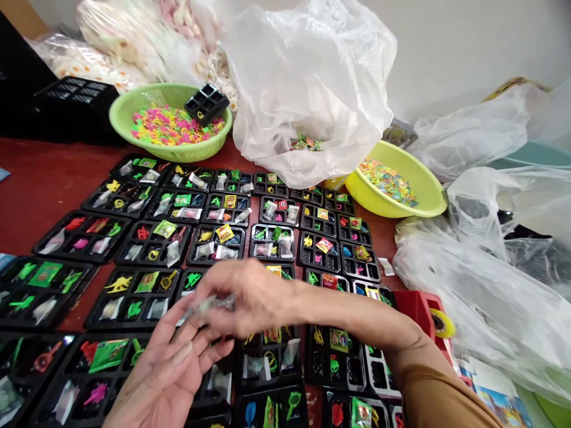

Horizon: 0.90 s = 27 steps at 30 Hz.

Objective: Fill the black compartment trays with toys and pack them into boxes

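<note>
My left hand (pixel 172 362) is palm up at the lower middle, fingers spread and slightly curled, its visible palm bare. Just above its fingertips, my right hand (pixel 250 297) reaches in from the right, blurred by motion, with its fingers curled around small clear plastic packets (pixel 218 302). The packets meet the left fingertips; whether those also grip them is hard to see. Beneath both hands lie black compartment trays holding small toys and packets, such as one tray (pixel 134 300) with yellow and green pieces. The hands partly cover the trays under them.
A green basket (pixel 120 113) of colourful small pieces stands at the back left, a small black tray (pixel 207 104) on it. Farther right are a large plastic bag (pixel 312 77) and a yellow basin (pixel 428 193). A red tape dispenser (pixel 413 315) and loose clear bags (pixel 482 285) sit along the right.
</note>
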{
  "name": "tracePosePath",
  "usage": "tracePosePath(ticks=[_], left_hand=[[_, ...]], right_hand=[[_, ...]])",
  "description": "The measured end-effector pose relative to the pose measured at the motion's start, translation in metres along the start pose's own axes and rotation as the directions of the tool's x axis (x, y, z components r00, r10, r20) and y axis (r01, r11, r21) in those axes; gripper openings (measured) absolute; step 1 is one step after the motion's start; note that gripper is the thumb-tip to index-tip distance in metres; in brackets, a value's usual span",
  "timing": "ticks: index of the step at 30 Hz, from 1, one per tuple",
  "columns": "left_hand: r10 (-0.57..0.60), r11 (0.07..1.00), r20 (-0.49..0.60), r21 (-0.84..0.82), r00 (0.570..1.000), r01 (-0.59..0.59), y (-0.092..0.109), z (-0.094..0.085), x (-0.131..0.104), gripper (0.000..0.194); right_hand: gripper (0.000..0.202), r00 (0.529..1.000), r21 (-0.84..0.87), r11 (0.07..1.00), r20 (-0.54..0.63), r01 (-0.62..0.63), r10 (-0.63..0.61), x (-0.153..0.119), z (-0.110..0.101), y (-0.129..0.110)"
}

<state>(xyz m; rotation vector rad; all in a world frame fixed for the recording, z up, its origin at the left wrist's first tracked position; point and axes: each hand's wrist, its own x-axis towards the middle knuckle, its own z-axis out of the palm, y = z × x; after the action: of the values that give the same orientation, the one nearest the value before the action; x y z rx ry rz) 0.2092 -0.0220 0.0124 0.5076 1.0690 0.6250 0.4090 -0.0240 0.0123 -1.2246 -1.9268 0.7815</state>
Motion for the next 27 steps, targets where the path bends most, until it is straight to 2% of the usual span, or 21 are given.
tracePosePath(ticks=[1, 2, 4, 5, 7, 9, 12, 15, 23, 27], left_hand=[[-0.01, 1.0, -0.003, 0.007, 1.0, 0.01, 0.001, -0.003, 0.002, 0.067], [-0.026, 1.0, -0.006, 0.017, 1.0, 0.026, 0.002, -0.005, 0.004, 0.069], [-0.044, 0.998, -0.029, 0.034, 0.999, 0.045, 0.004, -0.011, 0.009, 0.075], [-0.038, 0.999, -0.047, 0.035, 0.998, 0.039, 0.006, -0.013, 0.011, 0.076], [-0.012, 0.999, -0.087, 0.031, 0.996, 0.015, 0.01, -0.015, 0.014, 0.073], [0.007, 1.0, -0.113, 0.022, 0.994, -0.004, 0.013, -0.015, 0.014, 0.067], [0.016, 1.0, -0.124, 0.015, 0.992, -0.014, 0.017, -0.014, 0.011, 0.061], [0.019, 1.0, -0.134, 0.007, 0.991, -0.018, 0.018, -0.014, 0.007, 0.059], [0.008, 1.0, -0.115, -0.002, 0.993, -0.008, 0.02, -0.018, 0.008, 0.053], [0.044, 0.999, -0.088, 0.0, 0.995, -0.044, 0.02, -0.022, 0.007, 0.045]], right_hand=[[0.01, 0.993, 0.01, 0.999, -0.105, -0.051, 0.051, 0.003, -0.014, 0.012], [0.013, 0.967, -0.004, 0.992, -0.224, -0.124, 0.12, 0.006, -0.03, 0.026], [0.029, 0.863, -0.057, 0.941, -0.42, -0.333, 0.28, 0.015, -0.066, 0.06], [0.036, 0.791, -0.087, 0.89, -0.504, -0.447, 0.348, 0.019, -0.083, 0.078], [0.036, 0.683, -0.169, 0.774, -0.607, -0.61, 0.406, 0.027, -0.111, 0.108], [0.034, 0.635, -0.246, 0.667, -0.641, -0.703, 0.432, 0.031, -0.128, 0.129], [0.037, 0.604, -0.306, 0.569, -0.652, -0.763, 0.459, 0.036, -0.136, 0.144], [0.038, 0.582, -0.322, 0.518, -0.655, -0.793, 0.483, 0.042, -0.134, 0.15], [0.035, 0.591, -0.344, 0.495, -0.609, -0.798, 0.529, 0.064, -0.115, 0.162], [0.043, 0.6, -0.365, 0.488, -0.608, -0.792, 0.519, 0.066, -0.109, 0.153]])
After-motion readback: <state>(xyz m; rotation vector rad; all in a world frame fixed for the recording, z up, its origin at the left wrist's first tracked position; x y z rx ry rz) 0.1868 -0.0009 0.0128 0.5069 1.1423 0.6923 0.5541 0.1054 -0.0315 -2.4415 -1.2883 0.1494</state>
